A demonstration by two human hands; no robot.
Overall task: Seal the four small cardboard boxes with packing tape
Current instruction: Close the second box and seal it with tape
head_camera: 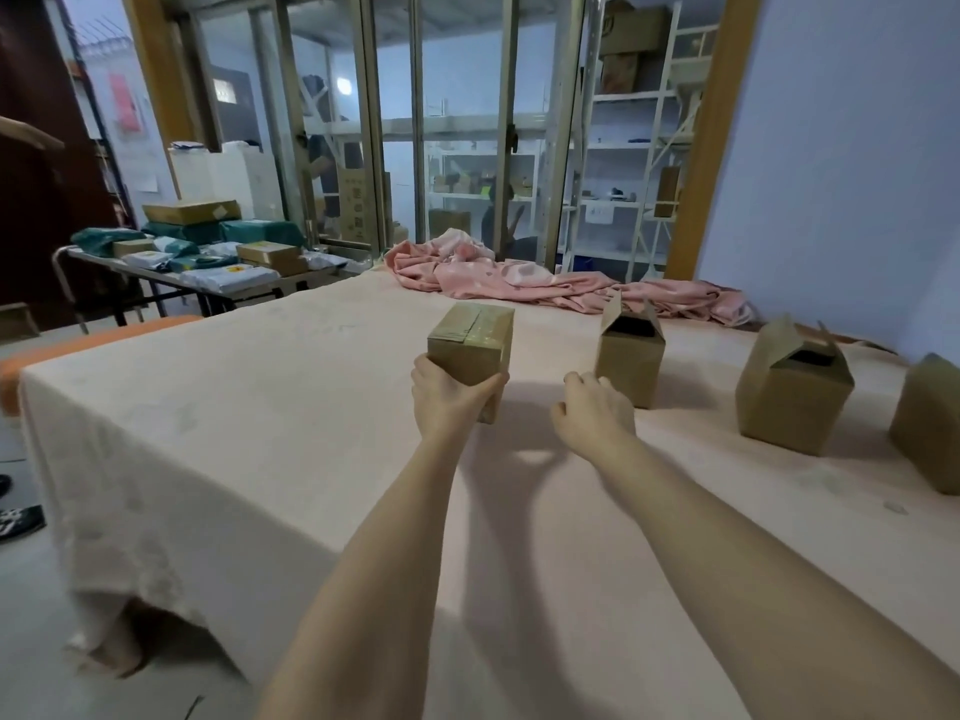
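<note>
left hand (451, 394) gripping taped box (472, 341) at its near lower edge, over cloth-covered surface (291, 407). right hand (592, 410) loosely curled, holding nothing, just beside open-flapped box (629, 363). two more open boxes (789, 387) farther right.

Soft, dim indoor light; arm shadows on tablecloth (260, 407) (wide-angle bending at edges).
</note>
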